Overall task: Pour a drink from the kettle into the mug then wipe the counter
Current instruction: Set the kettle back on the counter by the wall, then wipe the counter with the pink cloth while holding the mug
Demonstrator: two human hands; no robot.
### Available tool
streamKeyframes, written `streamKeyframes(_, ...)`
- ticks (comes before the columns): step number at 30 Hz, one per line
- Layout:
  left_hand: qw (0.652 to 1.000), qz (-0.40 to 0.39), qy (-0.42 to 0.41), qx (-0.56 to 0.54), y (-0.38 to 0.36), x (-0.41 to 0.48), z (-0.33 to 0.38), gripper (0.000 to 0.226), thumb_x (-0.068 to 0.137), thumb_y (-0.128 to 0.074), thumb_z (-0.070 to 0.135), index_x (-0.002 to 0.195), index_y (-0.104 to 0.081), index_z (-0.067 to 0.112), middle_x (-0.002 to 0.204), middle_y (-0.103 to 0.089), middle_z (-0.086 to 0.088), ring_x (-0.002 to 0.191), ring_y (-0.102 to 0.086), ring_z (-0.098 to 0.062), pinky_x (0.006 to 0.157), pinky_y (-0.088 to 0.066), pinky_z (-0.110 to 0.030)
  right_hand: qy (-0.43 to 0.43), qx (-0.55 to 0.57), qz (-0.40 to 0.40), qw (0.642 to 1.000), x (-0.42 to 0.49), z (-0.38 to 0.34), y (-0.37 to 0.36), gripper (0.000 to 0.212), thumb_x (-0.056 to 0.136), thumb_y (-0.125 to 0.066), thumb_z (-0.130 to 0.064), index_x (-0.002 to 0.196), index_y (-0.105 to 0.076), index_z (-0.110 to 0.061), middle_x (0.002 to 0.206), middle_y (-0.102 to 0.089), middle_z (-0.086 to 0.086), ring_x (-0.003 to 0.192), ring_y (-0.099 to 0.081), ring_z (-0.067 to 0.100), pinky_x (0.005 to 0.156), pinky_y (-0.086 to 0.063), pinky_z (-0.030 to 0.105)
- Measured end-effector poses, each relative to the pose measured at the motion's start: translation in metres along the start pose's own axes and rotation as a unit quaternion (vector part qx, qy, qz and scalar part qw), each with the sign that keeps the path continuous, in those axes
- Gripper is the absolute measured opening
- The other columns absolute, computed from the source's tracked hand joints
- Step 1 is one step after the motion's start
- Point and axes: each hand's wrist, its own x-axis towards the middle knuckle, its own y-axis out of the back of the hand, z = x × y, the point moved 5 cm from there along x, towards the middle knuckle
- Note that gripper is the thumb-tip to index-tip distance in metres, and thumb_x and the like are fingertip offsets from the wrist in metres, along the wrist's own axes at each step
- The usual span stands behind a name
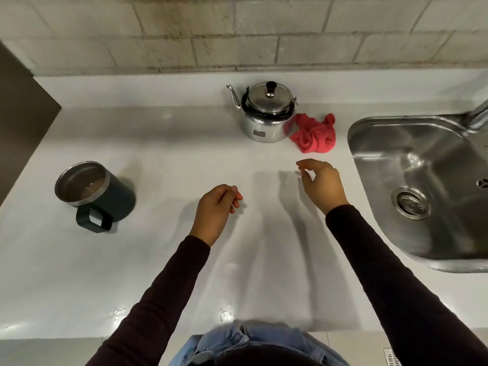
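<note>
A shiny steel kettle (264,112) with a black handle and knob stands upright at the back of the white counter (163,159), spout pointing left. A crumpled red cloth (314,136) lies just right of it. A dark mug (95,194) with a steel rim sits at the left, liquid inside, handle toward me. My left hand (215,211) hovers mid-counter with fingers loosely curled and holds nothing. My right hand (320,184) hovers just in front of the cloth, fingers curled and apart, nothing in it.
A steel sink (422,186) with a drain fills the right side, its tap (479,114) at the back right. A tiled wall (237,35) runs behind the counter. A dark panel (23,114) borders the left edge. Wet spots glisten near the front edge.
</note>
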Motion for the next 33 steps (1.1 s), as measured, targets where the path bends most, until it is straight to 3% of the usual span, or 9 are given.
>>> streamKeyframes(6, 1.000, -0.011, 0.013, 0.011, -0.027, -0.009, -0.007, 0.031, 0.091, -0.048, 0.024, 0.064, -0.062, 0.022, 0.062, -0.058, 0.006, 0.053, -0.050, -0.004, 0.056, -0.041, -0.009, -0.029, -0.014, 0.019, 0.999, 0.025, 0.041, 0.017, 0.032, 0.085, -0.051, 0.002, 0.112, -0.066, -0.008, 0.120, -0.065, 0.012, 0.110, -0.056, 0.032, 0.101, -0.043, 0.045)
streamKeyframes(10, 1.000, -0.008, 0.019, 0.022, -0.038, -0.015, -0.009, 0.031, 0.092, -0.048, 0.024, 0.064, -0.062, 0.022, 0.062, -0.058, 0.006, 0.054, -0.050, -0.005, 0.056, -0.041, -0.009, -0.006, -0.031, 0.035, 0.999, 0.060, 0.054, 0.022, 0.043, 0.080, -0.047, 0.014, 0.117, -0.062, -0.003, 0.133, -0.050, 0.020, 0.120, -0.050, 0.034, 0.104, -0.041, 0.029)
streamKeyframes(14, 1.000, 0.000, 0.017, 0.026, -0.038, -0.019, -0.008, 0.031, 0.092, -0.048, 0.024, 0.065, -0.062, 0.021, 0.061, -0.059, 0.007, 0.052, -0.050, -0.001, 0.056, -0.041, -0.008, -0.005, -0.056, -0.076, 0.996, 0.086, 0.060, 0.004, 0.051, 0.086, -0.046, 0.006, 0.132, -0.052, -0.012, 0.148, -0.036, 0.019, 0.135, -0.036, 0.035, 0.112, -0.034, 0.038)
streamKeyframes(16, 1.000, 0.007, 0.013, 0.027, -0.035, -0.020, -0.006, 0.031, 0.092, -0.048, 0.024, 0.065, -0.062, 0.020, 0.062, -0.059, 0.007, 0.052, -0.050, -0.001, 0.056, -0.041, -0.008, -0.028, -0.077, -0.109, 0.991, 0.089, 0.065, -0.004, 0.044, 0.088, -0.049, -0.003, 0.131, -0.053, -0.013, 0.142, -0.045, 0.016, 0.128, -0.044, 0.034, 0.106, -0.038, 0.038)
streamKeyframes(19, 0.999, 0.018, 0.006, 0.031, -0.026, -0.023, -0.005, 0.031, 0.092, -0.048, 0.024, 0.065, -0.062, 0.020, 0.062, -0.059, 0.005, 0.053, -0.050, -0.001, 0.056, -0.041, -0.008, -0.017, -0.104, -0.076, 0.991, 0.085, 0.057, -0.004, 0.023, 0.088, -0.058, -0.011, 0.109, -0.065, -0.005, 0.119, -0.060, 0.020, 0.104, -0.058, 0.039, 0.089, -0.047, 0.039)
streamKeyframes(22, 0.999, 0.040, -0.003, 0.022, -0.009, -0.024, -0.006, 0.031, 0.092, -0.048, 0.022, 0.065, -0.062, 0.019, 0.062, -0.058, 0.003, 0.052, -0.050, -0.001, 0.055, -0.041, -0.009, 0.007, -0.109, -0.091, 0.990, 0.066, 0.040, -0.011, 0.018, 0.084, -0.065, -0.014, 0.096, -0.067, -0.002, 0.107, -0.063, 0.021, 0.092, -0.060, 0.039, 0.080, -0.049, 0.039)
streamKeyframes(26, 0.997, 0.072, -0.020, 0.005, 0.024, -0.025, -0.005, 0.032, 0.093, -0.047, 0.022, 0.064, -0.062, 0.020, 0.061, -0.058, 0.005, 0.053, -0.050, -0.001, 0.054, -0.043, -0.009, 0.065, -0.095, -0.111, 0.987, 0.014, 0.006, -0.033, 0.015, 0.084, -0.064, -0.018, 0.094, -0.067, -0.006, 0.108, -0.058, 0.019, 0.086, -0.060, 0.039, 0.076, -0.050, 0.037)
streamKeyframes(30, 0.994, 0.101, -0.038, -0.006, 0.066, -0.034, -0.011, 0.032, 0.092, -0.047, 0.022, 0.064, -0.062, 0.019, 0.057, -0.058, 0.009, 0.054, -0.050, -0.002, 0.057, -0.044, -0.010, 0.086, -0.021, -0.146, 0.985, -0.034, -0.028, -0.065, 0.020, 0.088, -0.061, -0.015, 0.107, -0.067, -0.012, 0.119, -0.051, 0.017, 0.102, -0.056, 0.036, 0.095, -0.049, 0.041)
streamKeyframes(33, 0.992, 0.115, -0.049, -0.007, 0.104, -0.041, -0.018, 0.033, 0.093, -0.046, 0.020, 0.064, -0.061, 0.019, 0.057, -0.057, 0.009, 0.055, -0.050, -0.001, 0.057, -0.044, -0.010, 0.093, -0.004, -0.169, 0.981, -0.059, -0.056, -0.093, 0.020, 0.088, -0.060, -0.011, 0.107, -0.067, -0.008, 0.119, -0.048, 0.018, 0.108, -0.051, 0.035, 0.099, -0.045, 0.044)
